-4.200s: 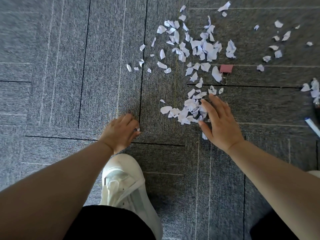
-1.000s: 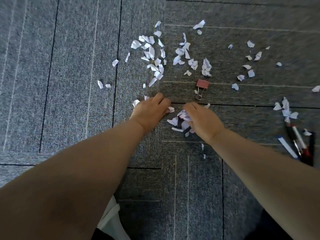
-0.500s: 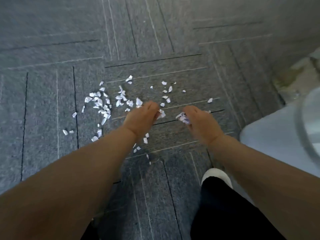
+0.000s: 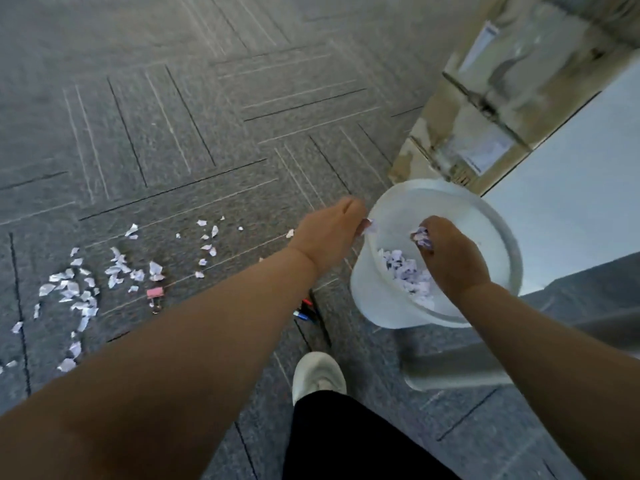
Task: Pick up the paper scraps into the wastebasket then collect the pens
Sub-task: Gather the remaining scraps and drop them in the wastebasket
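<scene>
Two hands with scraps, over wastebasket

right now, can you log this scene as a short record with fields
left hand: grips paper scraps at the wastebasket rim
right hand: over the wastebasket, grips paper scraps
binned scraps: pile inside
floor scraps: many on the carpet, left
binder clip: pink, among floor scraps
pens: on the carpet beside the wastebasket, not yet collected
</scene>
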The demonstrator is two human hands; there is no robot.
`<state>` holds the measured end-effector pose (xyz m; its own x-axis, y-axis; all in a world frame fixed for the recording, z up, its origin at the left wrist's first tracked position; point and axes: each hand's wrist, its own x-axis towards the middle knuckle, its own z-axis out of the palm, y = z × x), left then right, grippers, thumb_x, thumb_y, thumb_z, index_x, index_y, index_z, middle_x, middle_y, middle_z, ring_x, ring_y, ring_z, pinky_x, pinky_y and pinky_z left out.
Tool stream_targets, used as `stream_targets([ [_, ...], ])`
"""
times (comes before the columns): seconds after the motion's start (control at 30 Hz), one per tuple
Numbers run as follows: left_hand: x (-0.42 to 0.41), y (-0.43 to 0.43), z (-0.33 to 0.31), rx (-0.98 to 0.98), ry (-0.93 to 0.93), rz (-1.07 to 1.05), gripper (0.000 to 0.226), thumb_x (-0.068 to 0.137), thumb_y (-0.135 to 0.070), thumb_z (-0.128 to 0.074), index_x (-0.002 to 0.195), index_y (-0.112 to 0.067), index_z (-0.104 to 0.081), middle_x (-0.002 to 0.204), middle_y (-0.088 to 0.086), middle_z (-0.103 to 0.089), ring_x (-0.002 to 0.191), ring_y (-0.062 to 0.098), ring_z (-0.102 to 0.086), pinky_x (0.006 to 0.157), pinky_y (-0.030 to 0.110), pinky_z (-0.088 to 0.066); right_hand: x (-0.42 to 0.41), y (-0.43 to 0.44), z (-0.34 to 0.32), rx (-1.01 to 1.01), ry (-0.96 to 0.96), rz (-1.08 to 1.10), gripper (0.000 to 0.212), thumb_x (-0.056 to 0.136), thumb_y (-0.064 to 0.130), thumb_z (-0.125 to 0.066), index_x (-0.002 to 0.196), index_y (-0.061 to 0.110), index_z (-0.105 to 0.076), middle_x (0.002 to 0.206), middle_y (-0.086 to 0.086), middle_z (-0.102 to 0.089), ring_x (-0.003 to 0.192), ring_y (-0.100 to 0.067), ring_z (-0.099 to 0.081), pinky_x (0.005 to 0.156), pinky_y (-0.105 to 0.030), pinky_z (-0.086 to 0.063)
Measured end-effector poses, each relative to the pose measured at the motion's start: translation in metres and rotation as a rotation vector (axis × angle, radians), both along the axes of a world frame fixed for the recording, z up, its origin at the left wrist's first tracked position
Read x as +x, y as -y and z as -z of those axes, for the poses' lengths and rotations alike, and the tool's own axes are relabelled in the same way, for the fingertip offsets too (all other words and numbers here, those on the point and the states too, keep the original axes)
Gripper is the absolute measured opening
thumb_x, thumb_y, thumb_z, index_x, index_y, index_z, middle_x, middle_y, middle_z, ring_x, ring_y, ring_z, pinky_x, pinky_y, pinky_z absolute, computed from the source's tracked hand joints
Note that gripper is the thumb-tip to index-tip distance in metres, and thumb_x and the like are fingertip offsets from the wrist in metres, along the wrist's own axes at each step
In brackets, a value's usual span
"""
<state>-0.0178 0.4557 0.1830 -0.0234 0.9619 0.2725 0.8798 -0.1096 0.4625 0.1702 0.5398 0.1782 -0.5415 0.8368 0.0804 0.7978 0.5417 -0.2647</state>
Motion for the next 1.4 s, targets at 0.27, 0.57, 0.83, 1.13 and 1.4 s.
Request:
stream_targets([
  [0.27, 0.086, -0.076, -0.004, -0.215, -0.216, 0.094, 0.030, 0.098, -0.024, -0.035, 0.114, -0.004, -0.050, 0.114, 0.014, -0.053, 0.101, 0.033, -0.053, 0.070, 0.040, -0.039, 0.054, -0.023, 0.005, -0.199, 0.269, 0.010, 0.076, 0.079, 0.037, -0.069, 0.140, 0.023, -0.026, 0.149, -0.006, -0.028, 0.128, -0.030, -0.036, 0.103, -0.044, -0.036],
  [0.57, 0.095, -0.076, 0.020, -0.606, -0.533, 0.271, 0.055, 0.098, -0.043, -0.019, 0.147, -0.024, -0.003, 0.156, 0.001, 0.005, 0.142, 0.019, 0.012, 0.113, 0.048, 0.009, 0.072, -0.014, -0.005, -0.205, 0.258, 0.019, 0.059, 0.089, 0.028, -0.057, 0.139, 0.018, -0.027, 0.126, -0.012, -0.054, 0.116, -0.029, -0.047, 0.091, -0.041, -0.042],
  [0.83, 0.083, -0.047, 0.008, -0.590, -0.492, 0.092, 0.061, 0.096, -0.050, -0.016, 0.146, -0.023, 0.007, 0.155, 0.004, 0.017, 0.142, 0.020, 0.014, 0.113, 0.046, 0.008, 0.062, -0.005, -0.004, -0.095, 0.400, -0.079, 0.062, 0.090, 0.042, -0.049, 0.143, 0.026, -0.021, 0.154, -0.004, -0.014, 0.132, -0.029, -0.024, 0.107, -0.043, -0.027],
  [1.13, 0.049, 0.022, -0.028, -0.472, -0.402, -0.153, 0.063, 0.097, -0.044, -0.025, 0.146, -0.021, 0.007, 0.156, 0.005, 0.009, 0.142, 0.024, 0.011, 0.113, 0.047, 0.008, 0.015, 0.035, -0.028, -0.123, 0.306, -0.160, 0.065, 0.092, 0.040, -0.046, 0.145, 0.021, -0.015, 0.155, -0.006, -0.010, 0.138, -0.031, -0.015, 0.110, -0.043, -0.019],
  [1.4, -0.054, 0.144, -0.063, -0.556, -0.381, -0.398, 0.064, 0.097, -0.045, -0.024, 0.146, -0.017, 0.006, 0.156, 0.006, 0.007, 0.143, 0.022, 0.009, 0.114, 0.045, 0.006, -0.070, 0.089, -0.080, -0.095, 0.246, -0.361, 0.061, 0.091, 0.033, -0.051, 0.143, 0.017, -0.022, 0.150, -0.013, -0.026, 0.133, -0.032, -0.027, 0.105, -0.044, -0.026],
])
